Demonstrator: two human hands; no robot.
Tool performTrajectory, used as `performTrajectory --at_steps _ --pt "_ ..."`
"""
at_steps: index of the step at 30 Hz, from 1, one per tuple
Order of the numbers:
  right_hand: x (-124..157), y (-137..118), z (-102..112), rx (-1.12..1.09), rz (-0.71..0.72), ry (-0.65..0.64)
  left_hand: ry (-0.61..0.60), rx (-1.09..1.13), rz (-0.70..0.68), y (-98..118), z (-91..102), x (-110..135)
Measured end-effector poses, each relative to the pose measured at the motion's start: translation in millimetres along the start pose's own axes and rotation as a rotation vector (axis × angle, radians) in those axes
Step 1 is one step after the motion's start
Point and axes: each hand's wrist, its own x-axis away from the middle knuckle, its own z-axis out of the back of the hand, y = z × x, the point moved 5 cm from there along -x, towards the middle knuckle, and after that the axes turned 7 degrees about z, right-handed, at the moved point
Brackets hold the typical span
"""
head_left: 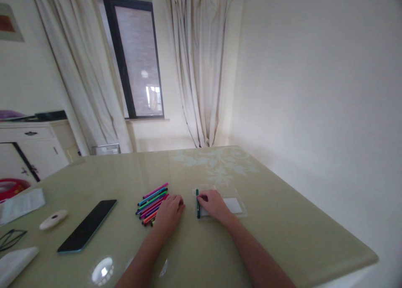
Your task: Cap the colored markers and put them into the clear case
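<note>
A loose bunch of coloured markers (152, 203) lies on the table, in pink, blue, green, purple and orange. My left hand (170, 209) rests palm down over their right ends, its fingers loosely bent and a small gap showing by the thumb; nothing is visible in it. To the right, a clear plastic case (241, 203) lies flat, with a white sheet (233, 205) in it. Along the case's left edge stretches a dark green marker (198, 210). My right hand (212, 201) pinches this marker near its middle with thumb and fingertips, its palm above the case.
On the left of the glossy table (282, 221) lie a phone (88, 226), a white oval device (53, 219), glasses (11, 239), a white object (17, 263) and a pale packet (23, 205). A wall runs along the right side. Curtains and a window stand behind.
</note>
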Motion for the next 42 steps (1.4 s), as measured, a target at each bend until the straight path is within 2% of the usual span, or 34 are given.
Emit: performTrajectory --at_steps 5,9,11,15,20,26,32,37,42 --pt "-0.8 0.4 1.2 0.004 0.006 0.015 0.041 0.288 0.046 1.8 4.4 -8.0" --pt "-2.8 -4.1 3.4 -0.048 0.037 0.126 0.063 0.556 0.121 -2.3 10.7 -15.4" --pt "-3.2 -8.7 -0.3 -0.209 0.042 0.118 0.054 0.674 0.155 -2.3 10.8 -15.5" --pt "-0.7 -20.8 -14.9 -0.639 0.017 -0.041 0.032 0.852 0.197 1.2 6.6 -11.7" --pt "2.2 -24.3 -19.6 -0.846 -0.019 -0.093 0.034 0.932 0.213 1.5 2.5 -10.8" --pt "-5.8 -9.3 -13.4 -0.857 -0.043 0.021 -0.009 0.865 0.151 2.7 -4.4 -12.8" --pt "-9.0 24.0 5.8 -0.671 -0.213 0.212 -0.120 0.636 -0.008 18.8 -15.7 4.1" --pt "-2.3 32.6 6.6 -0.446 -0.308 0.162 -0.214 0.285 -0.211 32.7 -21.6 17.0" --pt "0.7 19.7 2.8 -0.120 -0.202 0.150 -0.268 0.188 -0.238 36.2 -20.7 17.7"
